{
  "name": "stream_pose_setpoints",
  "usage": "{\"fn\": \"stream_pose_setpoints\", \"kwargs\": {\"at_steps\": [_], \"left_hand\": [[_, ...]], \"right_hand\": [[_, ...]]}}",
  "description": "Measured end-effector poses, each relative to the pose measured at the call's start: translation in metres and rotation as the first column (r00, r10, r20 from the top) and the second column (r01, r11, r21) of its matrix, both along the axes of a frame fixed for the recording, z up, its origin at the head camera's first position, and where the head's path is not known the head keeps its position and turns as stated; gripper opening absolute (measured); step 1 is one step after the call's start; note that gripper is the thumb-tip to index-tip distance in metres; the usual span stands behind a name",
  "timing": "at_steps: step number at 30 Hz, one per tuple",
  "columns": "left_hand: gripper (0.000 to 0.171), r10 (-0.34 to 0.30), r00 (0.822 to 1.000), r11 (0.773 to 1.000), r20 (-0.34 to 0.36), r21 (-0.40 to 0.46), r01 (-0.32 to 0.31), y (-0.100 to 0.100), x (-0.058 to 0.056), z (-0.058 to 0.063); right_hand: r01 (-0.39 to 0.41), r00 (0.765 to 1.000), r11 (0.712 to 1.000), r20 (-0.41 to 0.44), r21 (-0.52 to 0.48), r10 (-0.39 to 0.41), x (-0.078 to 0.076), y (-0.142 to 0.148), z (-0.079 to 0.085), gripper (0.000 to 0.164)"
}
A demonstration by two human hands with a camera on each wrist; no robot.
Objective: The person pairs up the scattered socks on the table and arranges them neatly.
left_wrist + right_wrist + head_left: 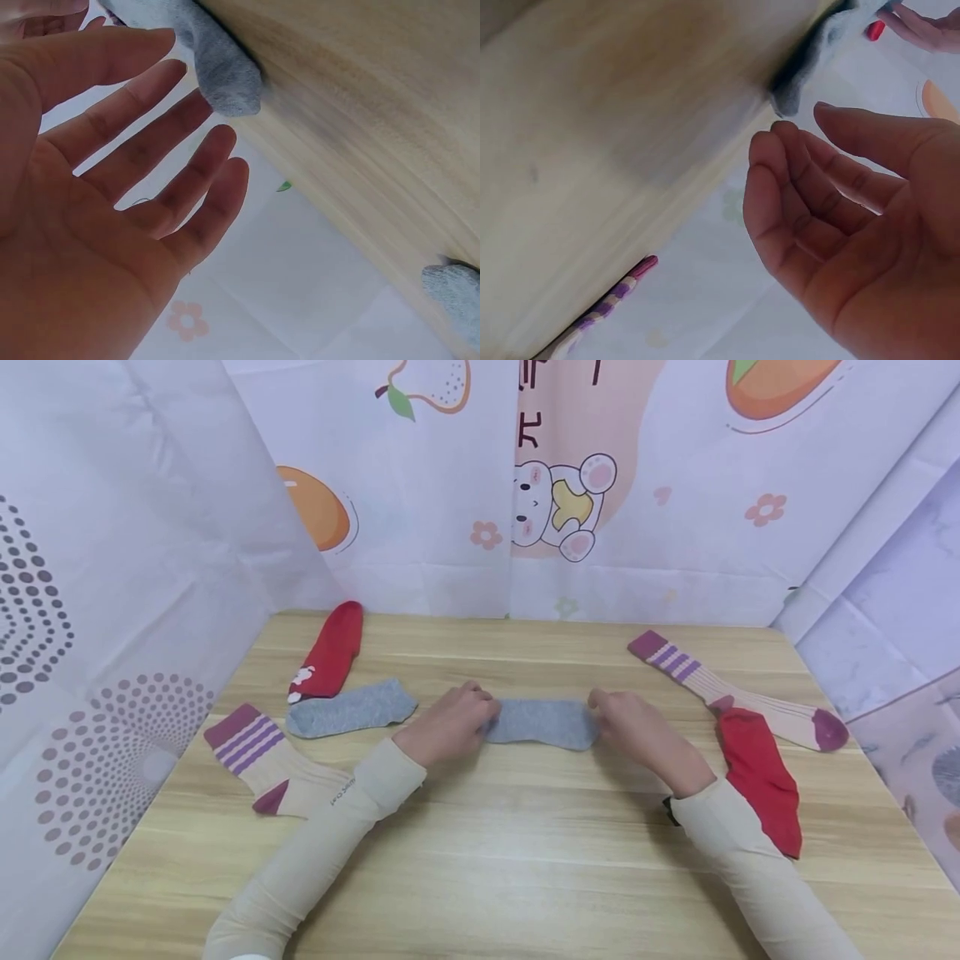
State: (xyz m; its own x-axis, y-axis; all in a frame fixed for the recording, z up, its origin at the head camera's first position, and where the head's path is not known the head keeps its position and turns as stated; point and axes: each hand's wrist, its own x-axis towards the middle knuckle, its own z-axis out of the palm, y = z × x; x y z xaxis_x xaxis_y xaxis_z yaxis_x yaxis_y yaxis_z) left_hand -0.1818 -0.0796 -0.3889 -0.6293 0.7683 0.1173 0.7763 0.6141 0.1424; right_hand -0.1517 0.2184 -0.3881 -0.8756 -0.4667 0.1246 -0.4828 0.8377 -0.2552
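A grey sock (542,723) lies flat across the middle of the table, between the two hands. At its left end is my left hand (453,722); in the left wrist view its fingers are spread and nearly straight, with thumb and fingertips by the grey cloth. My right hand (637,731) is at the other end. Seen from the right wrist, its fingers are loosely bent and the thumb stands apart, with the sock's edge (786,101) just beyond the fingertips. Whether the fingertips touch the cloth, I cannot tell.
On the left lie another grey sock (348,710), a red sock (330,652) and a cream sock with purple stripes (258,760), partly under the left sleeve. To the right, a matching striped sock (757,697) touches a red sock (761,772) beside the right forearm. Printed curtains (420,585) border the table.
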Motion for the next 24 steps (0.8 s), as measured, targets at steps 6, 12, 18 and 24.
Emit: {"fn": "stream_pose_setpoints", "kwargs": {"at_steps": [6, 12, 18, 24], "left_hand": [[0.017, -0.023, 0.998, 0.999, -0.061, 0.026, 0.024, 0.0, -0.001, 0.002], [0.014, -0.027, 0.995, 0.999, -0.099, 0.035, 0.031, -0.003, 0.003, 0.007], [0.017, -0.014, 0.99, 0.997, -0.137, 0.075, 0.025, -0.007, 0.007, 0.014], [0.017, 0.0, 0.991, 0.995, -0.136, 0.099, 0.014, -0.013, 0.009, 0.016]], "right_hand": [[0.021, 1.0, 1.0, -0.004, 0.011, -0.021, 0.003, 0.001, 0.004, 0.022], [0.028, 0.999, 0.999, 0.018, 0.02, -0.029, 0.008, -0.005, 0.007, 0.02], [0.053, 0.998, 0.999, 0.024, 0.014, -0.053, 0.014, -0.009, 0.011, 0.02], [0.056, 0.998, 0.998, 0.007, 0.008, -0.056, 0.017, -0.013, 0.012, 0.023]]}}
